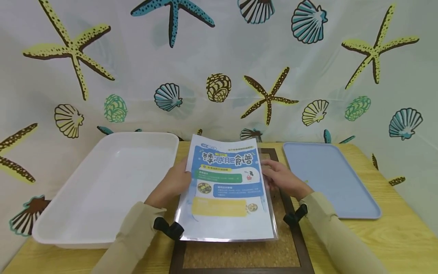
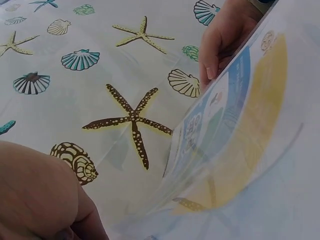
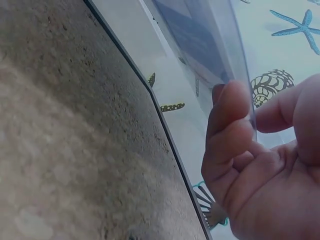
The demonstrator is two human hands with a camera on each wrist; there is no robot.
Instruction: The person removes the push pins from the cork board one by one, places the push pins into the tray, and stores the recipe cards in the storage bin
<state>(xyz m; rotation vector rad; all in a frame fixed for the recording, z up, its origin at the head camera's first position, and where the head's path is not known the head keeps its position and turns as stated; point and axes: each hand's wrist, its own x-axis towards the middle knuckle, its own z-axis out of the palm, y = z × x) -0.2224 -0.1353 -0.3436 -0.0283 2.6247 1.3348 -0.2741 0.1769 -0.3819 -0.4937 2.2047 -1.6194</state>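
Observation:
A printed sheet in clear glossy plastic (image 1: 226, 224), with blue, green and yellow blocks, is held tilted over a dark-framed cork board (image 1: 239, 257). My left hand (image 1: 172, 180) grips its left edge, thumb on the front. On the opposite edge, my right hand (image 1: 284, 177) holds the sheet. The right wrist view shows that hand (image 3: 265, 165) with the plastic edge (image 3: 242, 55) between thumb and curled fingers, beside the cork surface (image 3: 75, 130). In the left wrist view the sheet (image 2: 270, 110) bows, and my left hand (image 2: 40, 195) is partly cut off.
A large white tray (image 1: 137, 160) stands left of the board. To the right lies a flat light-blue tray (image 1: 338, 182). Both are on a wooden table (image 1: 407, 236). Behind hangs a white cloth (image 1: 219, 49) printed with starfish and shells. Black bands circle both wrists.

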